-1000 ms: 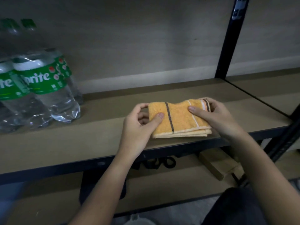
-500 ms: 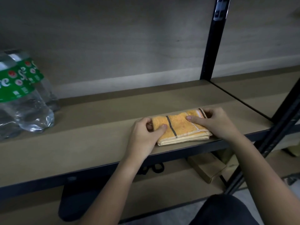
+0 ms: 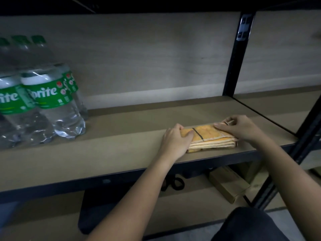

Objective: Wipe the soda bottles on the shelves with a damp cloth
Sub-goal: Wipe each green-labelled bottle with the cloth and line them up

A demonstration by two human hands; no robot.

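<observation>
Cloth (image 3: 210, 136) — between both hands, gripped

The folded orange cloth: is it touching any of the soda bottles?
No: the cloth lies under both hands, with bare shelf between it and the bottles.

Cloth (image 3: 209, 136): orange-yellow towel with dark stripe and pale edging, folded into several layers, lying flat near the front edge of the shelf (image 3: 107, 146). Soda bottles (image 3: 52, 101): clear plastic, green Sprite labels, green caps, upright, grouped at the shelf's left end, well apart from the cloth.
</observation>
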